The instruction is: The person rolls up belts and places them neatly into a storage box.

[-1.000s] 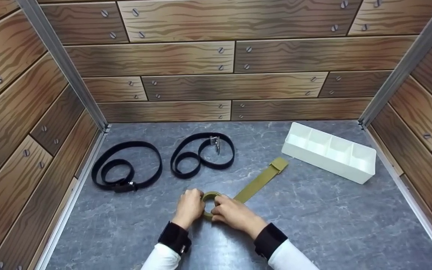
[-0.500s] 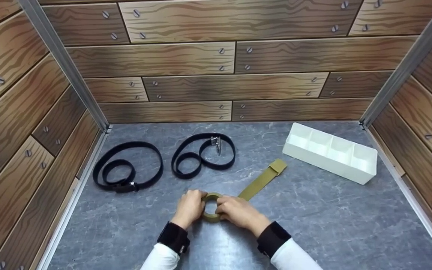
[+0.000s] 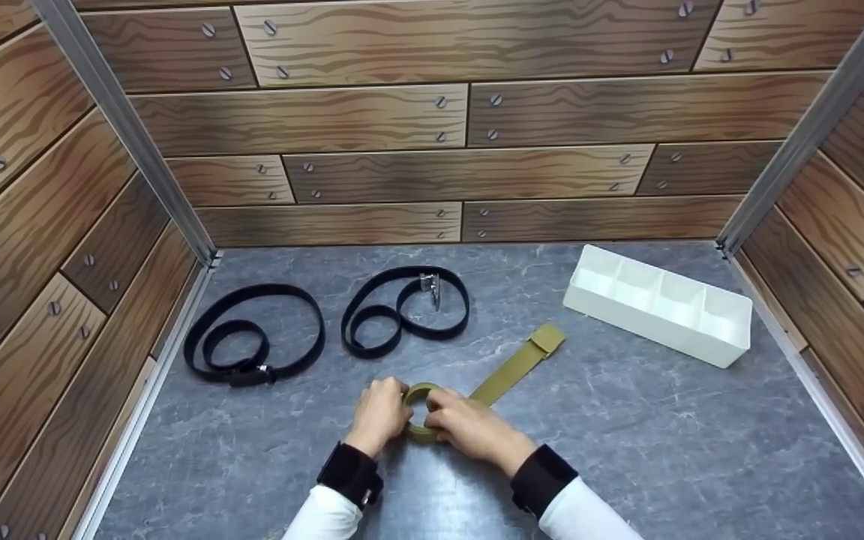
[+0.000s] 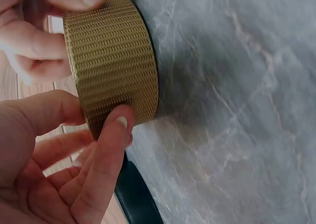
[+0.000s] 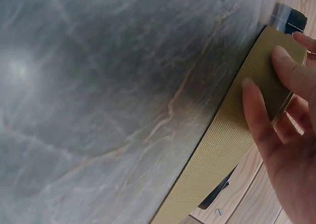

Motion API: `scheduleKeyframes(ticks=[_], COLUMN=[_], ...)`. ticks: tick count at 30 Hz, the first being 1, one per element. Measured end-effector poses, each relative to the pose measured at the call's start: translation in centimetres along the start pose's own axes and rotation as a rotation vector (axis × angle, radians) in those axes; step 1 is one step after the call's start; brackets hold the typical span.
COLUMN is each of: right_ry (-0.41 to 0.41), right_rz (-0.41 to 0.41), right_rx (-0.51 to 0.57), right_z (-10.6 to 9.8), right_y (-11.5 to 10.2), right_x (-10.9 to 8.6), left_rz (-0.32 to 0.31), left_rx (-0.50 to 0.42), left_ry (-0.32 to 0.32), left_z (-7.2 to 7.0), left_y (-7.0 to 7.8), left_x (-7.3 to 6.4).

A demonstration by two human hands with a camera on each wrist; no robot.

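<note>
A khaki webbing belt (image 3: 511, 377) stands on its edge on the grey tabletop, part of it wound into a ring, its straight tail running to a buckle end (image 3: 547, 340) at the back right. My left hand (image 3: 378, 411) pinches the ring's left side; in the left wrist view the thumb and fingers (image 4: 112, 135) grip the ribbed coil (image 4: 113, 61). On the ring's right side, where the tail leaves it, my right hand (image 3: 469, 424) pinches the webbing. The right wrist view shows its thumb and fingertips (image 5: 253, 93) against the band (image 5: 222, 140).
Two black belts lie loosely coiled further back: one (image 3: 319, 330) with a dark buckle at the left, another (image 3: 463, 300) with a silvery buckle in the middle. A white box (image 3: 642, 322) with several compartments stands at the back right. Wood-patterned walls (image 3: 372, 176) enclose the table.
The belt's buckle end has drawn slightly nearer to the hands. Both hands stay at the ring, with small shifts of the right hand's fingers.
</note>
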State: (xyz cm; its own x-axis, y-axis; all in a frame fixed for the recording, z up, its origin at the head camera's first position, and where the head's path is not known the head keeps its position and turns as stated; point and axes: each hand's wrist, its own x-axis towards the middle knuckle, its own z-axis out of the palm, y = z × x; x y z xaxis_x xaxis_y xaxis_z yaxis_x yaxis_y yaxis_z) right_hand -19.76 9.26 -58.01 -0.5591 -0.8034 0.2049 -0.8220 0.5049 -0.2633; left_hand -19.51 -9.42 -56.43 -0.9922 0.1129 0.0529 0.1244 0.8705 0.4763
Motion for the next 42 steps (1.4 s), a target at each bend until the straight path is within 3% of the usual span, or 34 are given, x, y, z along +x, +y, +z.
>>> scheduleKeyframes(ticks=[7,11,15,25,33,42], right_ry=[0.003,-0.008,0.001,0.047,0.016,-0.001], right_rz=[-0.004,-0.018,0.014,0.039,0.027,0.023], right_rx=[-0.053,-0.081,-0.08,-0.053,-0.148,-0.046], right_z=[-0.29,-0.29,-0.21,-0.08,-0.24,0.11], right_y=[0.12,0.01,-0.08,0.48,0.19,-0.08], right_x=[0.07,0.23,0.29,0.1,0.19,0.34], left_rz=[0.021,0.015,-0.041,-0.06,0.043,0.041], left_rx=[0.018,0.038,0.032,0.072,0.033,0.008], left_ry=[-0.051,-0.004,0.043,0.037,0.067,-0.001], left_z=[-0.28,-0.08,0.29,0.42,0.5,0.5], left_y=[-0.3,-0.24,-0.09,0.28,-0.21,-0.29], left_x=[0.1,-0.02,-0.1,0.07,-0.26,-0.16])
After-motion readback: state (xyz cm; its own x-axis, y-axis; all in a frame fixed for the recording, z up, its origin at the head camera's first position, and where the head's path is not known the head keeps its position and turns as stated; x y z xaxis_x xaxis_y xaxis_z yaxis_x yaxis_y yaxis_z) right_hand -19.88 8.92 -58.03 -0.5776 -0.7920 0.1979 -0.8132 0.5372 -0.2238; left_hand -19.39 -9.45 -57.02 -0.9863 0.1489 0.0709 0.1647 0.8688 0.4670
